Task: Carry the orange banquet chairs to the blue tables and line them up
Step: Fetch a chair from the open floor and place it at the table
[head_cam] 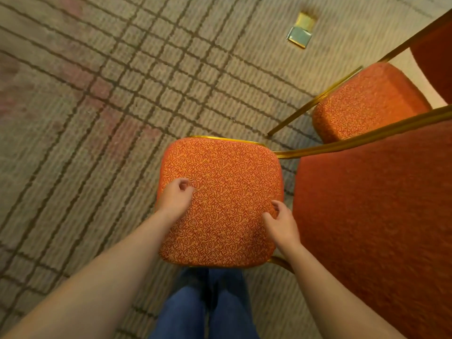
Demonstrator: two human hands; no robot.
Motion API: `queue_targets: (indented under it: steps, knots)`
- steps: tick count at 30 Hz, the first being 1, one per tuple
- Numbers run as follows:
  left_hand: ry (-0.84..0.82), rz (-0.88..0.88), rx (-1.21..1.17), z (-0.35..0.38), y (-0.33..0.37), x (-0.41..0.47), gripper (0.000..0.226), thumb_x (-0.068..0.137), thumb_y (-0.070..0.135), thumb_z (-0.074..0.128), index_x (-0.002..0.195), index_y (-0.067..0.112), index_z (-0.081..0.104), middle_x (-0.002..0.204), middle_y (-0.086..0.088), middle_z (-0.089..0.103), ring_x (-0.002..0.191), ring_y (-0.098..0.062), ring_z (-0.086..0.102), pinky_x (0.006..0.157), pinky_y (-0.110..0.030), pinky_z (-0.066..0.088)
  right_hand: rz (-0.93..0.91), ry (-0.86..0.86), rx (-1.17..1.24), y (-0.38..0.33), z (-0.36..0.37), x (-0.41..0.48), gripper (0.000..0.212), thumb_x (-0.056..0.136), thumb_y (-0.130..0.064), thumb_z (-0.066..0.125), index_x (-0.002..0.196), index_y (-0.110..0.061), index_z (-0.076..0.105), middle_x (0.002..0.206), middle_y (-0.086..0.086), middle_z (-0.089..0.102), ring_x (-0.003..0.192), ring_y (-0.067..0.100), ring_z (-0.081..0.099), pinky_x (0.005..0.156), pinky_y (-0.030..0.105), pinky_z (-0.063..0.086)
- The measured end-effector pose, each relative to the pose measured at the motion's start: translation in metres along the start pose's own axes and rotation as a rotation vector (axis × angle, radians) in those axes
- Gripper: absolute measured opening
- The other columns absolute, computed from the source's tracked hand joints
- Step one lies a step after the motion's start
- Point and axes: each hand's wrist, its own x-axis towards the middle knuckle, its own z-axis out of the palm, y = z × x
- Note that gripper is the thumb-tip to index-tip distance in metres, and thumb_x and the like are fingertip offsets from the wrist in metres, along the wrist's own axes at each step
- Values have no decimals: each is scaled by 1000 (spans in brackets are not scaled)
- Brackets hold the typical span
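Note:
An orange banquet chair stands on the carpet right in front of me, and I look straight down on its patterned seat (227,192). Its plain red-orange backrest (371,216) with a gold frame rises at the right. My left hand (176,195) hovers over the seat's left side with loosely curled fingers and holds nothing. Over the seat's right side, my right hand (280,220) is likewise loosely curled and empty. A second orange chair (367,101) stands just beyond, at the upper right, facing the same way. No blue table is in view.
Beige carpet with a dark grid pattern (122,94) spreads to the left and ahead. A small brass floor box with its lid up (301,30) sits in the carpet at the top. My legs in blue jeans (205,309) stand just behind the near chair.

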Motion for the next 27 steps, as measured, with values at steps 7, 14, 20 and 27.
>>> queue_targets:
  steps: [7, 14, 20, 27]
  knots:
    - [194, -47, 29, 10, -30, 43, 63, 90, 28, 60, 145, 9, 34, 146, -18, 32, 132, -34, 37, 112, -39, 28, 59, 79, 61, 11, 21, 43, 58, 91, -25, 54, 146, -18, 36, 147, 8, 39, 134, 26, 40, 112, 40, 34]
    - [283, -93, 44, 37, -67, 64, 75, 90, 30, 60, 150, 10, 20, 153, -16, 25, 140, -33, 27, 115, -42, 22, 127, 128, 129, 35, 36, 75, 82, 73, -44, 52, 148, -16, 31, 148, 8, 42, 136, 26, 40, 114, 45, 33]
    - [426, -111, 47, 59, -77, 65, 71, 94, 35, 51, 151, 9, 16, 153, -20, 25, 140, -34, 28, 114, -41, 21, 160, 127, 145, 51, 42, 107, 72, 92, -33, 51, 153, -8, 22, 156, 13, 31, 144, 28, 30, 119, 36, 22]
    - [541, -222, 45, 67, -80, 74, 63, 99, 49, 32, 147, 10, 30, 149, -19, 35, 135, -35, 35, 112, -43, 25, 125, 165, 254, 69, 52, 135, 46, 103, -40, 34, 134, -8, 45, 136, 16, 53, 126, 32, 48, 103, 35, 35]
